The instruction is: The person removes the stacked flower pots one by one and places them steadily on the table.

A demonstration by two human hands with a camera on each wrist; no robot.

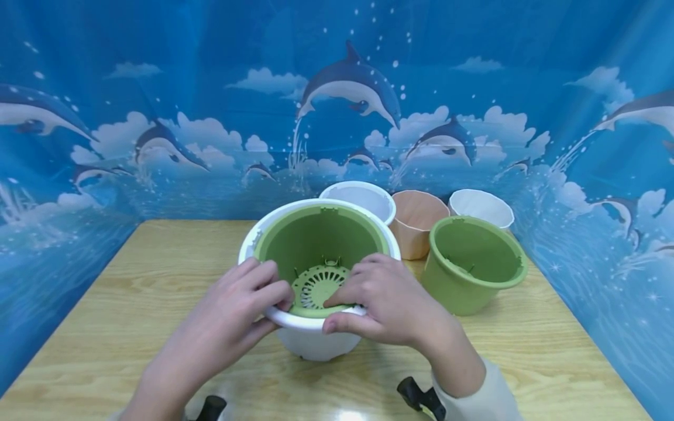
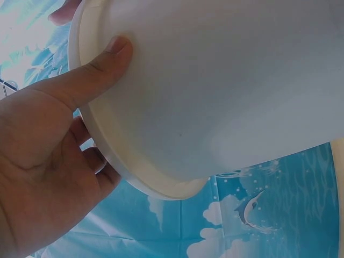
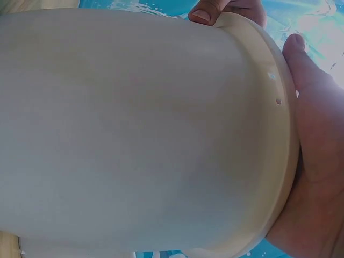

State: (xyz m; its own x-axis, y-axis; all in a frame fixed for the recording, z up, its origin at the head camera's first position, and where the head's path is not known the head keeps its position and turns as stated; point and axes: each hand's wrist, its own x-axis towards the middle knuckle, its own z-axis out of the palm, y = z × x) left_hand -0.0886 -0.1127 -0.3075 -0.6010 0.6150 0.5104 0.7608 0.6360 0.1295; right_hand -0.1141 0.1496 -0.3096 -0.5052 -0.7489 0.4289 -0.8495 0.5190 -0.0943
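A white flowerpot stands at the middle of the wooden table, with a green inner pot nested in it. Slots ring the green pot's floor. My left hand grips the white rim at the front left, fingers curled over into the opening. Its thumb presses the white outer wall, as the left wrist view shows. At the front right, my right hand holds the rim, thumb at the outside and fingers reaching inside against the green pot. Those right fingertips are partly hidden in the head view.
Right of the nested pots stands another green pot. Behind it are a peach pot and a white faceted pot. A further white pot sits at the back. A blue dolphin-print curtain surrounds the wooden table.
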